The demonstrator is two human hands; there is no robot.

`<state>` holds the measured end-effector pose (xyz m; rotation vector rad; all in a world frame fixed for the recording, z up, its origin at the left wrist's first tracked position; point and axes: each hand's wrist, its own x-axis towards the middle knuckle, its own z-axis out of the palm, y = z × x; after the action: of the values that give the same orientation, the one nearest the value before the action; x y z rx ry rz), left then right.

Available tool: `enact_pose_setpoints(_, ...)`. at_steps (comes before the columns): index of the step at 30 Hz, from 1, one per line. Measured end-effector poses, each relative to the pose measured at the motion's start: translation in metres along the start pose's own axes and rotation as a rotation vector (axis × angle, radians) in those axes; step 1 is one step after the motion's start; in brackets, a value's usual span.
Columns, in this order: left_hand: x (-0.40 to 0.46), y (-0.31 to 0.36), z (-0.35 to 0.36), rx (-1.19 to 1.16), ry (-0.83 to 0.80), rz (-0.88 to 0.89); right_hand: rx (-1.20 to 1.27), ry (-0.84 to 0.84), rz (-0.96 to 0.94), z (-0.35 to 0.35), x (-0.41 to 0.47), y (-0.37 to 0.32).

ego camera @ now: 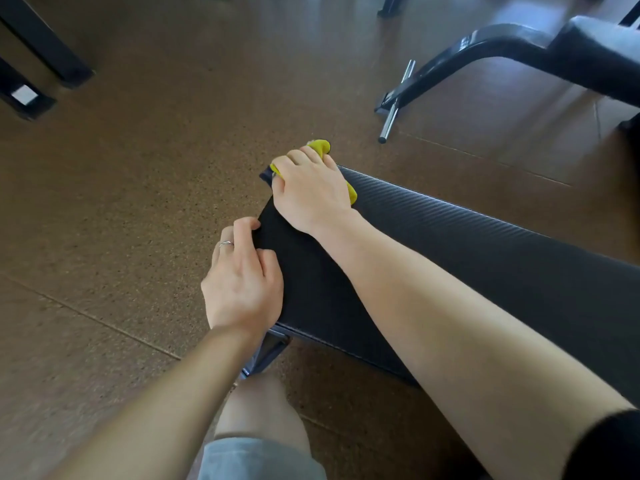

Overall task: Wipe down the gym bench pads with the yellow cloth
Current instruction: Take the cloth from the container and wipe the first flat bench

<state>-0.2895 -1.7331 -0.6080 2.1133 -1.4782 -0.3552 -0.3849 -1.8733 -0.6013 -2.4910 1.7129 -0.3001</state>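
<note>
My right hand [311, 188] lies on top of the yellow cloth [320, 146] at the far corner of the bench pad [450, 258], fingers curled down over the bunched fabric and holding it against the pad's end. Only bits of cloth show: a lump past my fingertips, a sliver by the knuckles, a strip along the outer edge of the palm. Cloth looks soft, light and floppy; I judge it folds under any pressure, so it is best held as a wad under the palm rather than by an edge. My left hand [242, 275] holds the near corner of the same end, fingers bent over the side edge and thumb on the top face, a ring [227, 243] on one finger. Pad looks firm, with a ribbed, slightly shiny cover; probably grippy enough for the cloth to drag, and the bench itself heavy enough to stay put, though my left hand steadies it anyway. Hidden: most of the cloth under my hand, so I cannot tell its full size or whether it is damp. The pad's far end is cut off at the right edge. Its frame [266, 351] shows only as a bit of metal below my left wrist. A second bench [519, 43] stands well apart on the brown floor [121, 168], partly out of view, with a metal bar [394, 105] by its foot.
</note>
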Motion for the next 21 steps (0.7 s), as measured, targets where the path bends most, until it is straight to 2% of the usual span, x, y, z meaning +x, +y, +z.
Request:
enact_pose_setpoints(3,-0.001,0.001,-0.001,0.008,-0.006,-0.012,0.020,0.033,0.009,-0.005,-0.007,0.018)
enact_pose_setpoints(7,-0.002,0.004,-0.003,-0.002,-0.011,-0.030,0.042,-0.003,0.159,-0.023,-0.030,0.063)
enact_pose_setpoints(14,-0.003,0.004,-0.004,0.015,-0.035,-0.013,-0.007,0.053,0.379,-0.050,-0.138,0.142)
enact_pose_setpoints(17,-0.003,0.003,-0.003,0.008,-0.031,-0.008,-0.032,0.071,0.402,-0.048,-0.142,0.142)
enact_pose_setpoints(21,-0.001,0.004,-0.001,0.005,-0.013,-0.002,-0.032,0.056,0.404,-0.037,-0.105,0.114)
